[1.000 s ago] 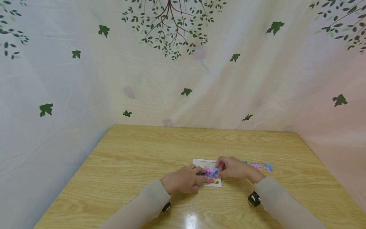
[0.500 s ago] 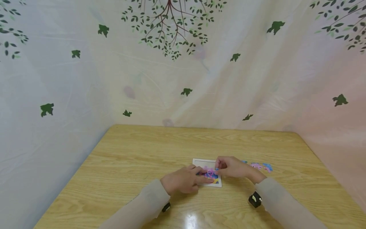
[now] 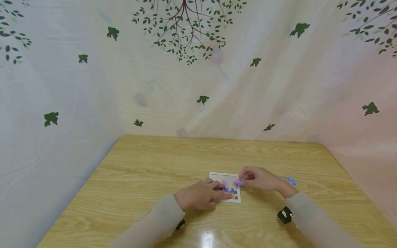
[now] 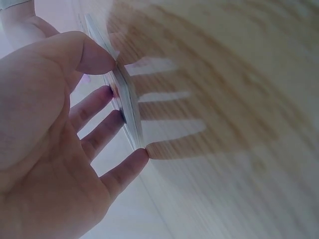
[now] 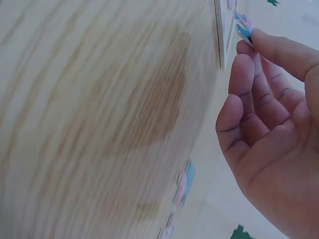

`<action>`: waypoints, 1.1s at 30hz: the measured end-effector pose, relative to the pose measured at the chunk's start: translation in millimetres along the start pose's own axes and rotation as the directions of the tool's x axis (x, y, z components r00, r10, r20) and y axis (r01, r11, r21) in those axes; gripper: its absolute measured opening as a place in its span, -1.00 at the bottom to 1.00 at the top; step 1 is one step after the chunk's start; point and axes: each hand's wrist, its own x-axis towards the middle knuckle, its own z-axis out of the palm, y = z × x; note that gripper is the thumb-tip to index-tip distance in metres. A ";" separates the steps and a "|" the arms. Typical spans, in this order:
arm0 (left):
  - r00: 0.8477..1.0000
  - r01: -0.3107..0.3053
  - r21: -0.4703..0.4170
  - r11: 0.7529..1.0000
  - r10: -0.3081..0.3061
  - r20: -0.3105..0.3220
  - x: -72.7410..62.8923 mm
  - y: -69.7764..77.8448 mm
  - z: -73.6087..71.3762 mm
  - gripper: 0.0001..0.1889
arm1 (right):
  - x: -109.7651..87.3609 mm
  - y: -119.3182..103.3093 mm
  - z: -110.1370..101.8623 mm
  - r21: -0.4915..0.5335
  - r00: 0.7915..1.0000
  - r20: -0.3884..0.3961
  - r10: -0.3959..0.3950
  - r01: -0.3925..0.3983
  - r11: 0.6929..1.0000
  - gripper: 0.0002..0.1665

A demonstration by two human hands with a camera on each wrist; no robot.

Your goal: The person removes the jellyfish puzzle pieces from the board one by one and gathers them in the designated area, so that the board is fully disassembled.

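Observation:
A white-framed jigsaw puzzle tray [image 3: 214,175] lies on the table, with pink, blue and yellow pieces [image 3: 234,196] in its near part. My left hand [image 3: 196,195] rests on the tray from the left, fingers extended over the pieces. In the left wrist view its fingertips and thumb touch the thin tray [image 4: 130,107]. At the tray's right edge, my right hand [image 3: 262,179] pinches a pink and blue puzzle piece [image 3: 237,183] between thumb and index finger. The right wrist view shows this piece [image 5: 243,26] tilted, its remaining fingers loosely curled.
Loose puzzle pieces [image 3: 291,181] lie on the wooden table [image 3: 139,165] to the right, partly behind my right wrist. Two of these loose pieces [image 5: 185,184] show low in the right wrist view. A printed cloth [image 3: 173,86] hangs behind the table and along its sides.
My right hand has drawn back to the right, and the pinched puzzle piece now sticks out over the tray's right edge. My left hand has stayed in place.

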 end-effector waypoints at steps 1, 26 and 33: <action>1.000 0.001 0.004 1.000 -0.001 -0.003 -0.1 0.0 0.1 -0.38 | -2.8 1.8 -2.3 -0.002 1.000 -0.001 -0.004 0.004 1.000 -0.89; 1.000 -0.004 -0.019 1.000 0.004 -0.029 -2.3 0.1 0.3 -0.40 | -114.7 63.0 -62.7 0.051 0.990 -0.094 0.110 -0.106 0.993 -0.79; 0.999 -0.005 -0.032 0.999 0.004 -0.034 -3.1 -0.2 0.4 -0.42 | -131.6 75.6 -66.8 0.005 0.980 -0.128 0.153 -0.154 0.988 -0.82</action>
